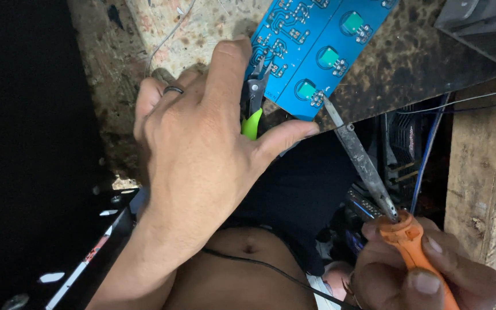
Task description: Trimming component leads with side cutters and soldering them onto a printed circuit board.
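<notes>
A blue circuit board (311, 40) with green round pads lies tilted on a worn, stained workbench (162, 23). My left hand (202, 138) presses on the board's near edge and is shut on small cutters (253, 109) with green handles; a ring sits on one finger. My right hand (426, 275) grips the orange handle of a soldering iron (363, 158). The iron's dark shaft runs up and left, and its tip touches solder joints beside the lowest green pad (306, 90).
A thin wire (167, 34) lies on the bench top left. A dark metal box (483, 28) sits at top right. Cables and black equipment (409, 149) hang below the bench edge. A wooden surface (483, 172) stands at right.
</notes>
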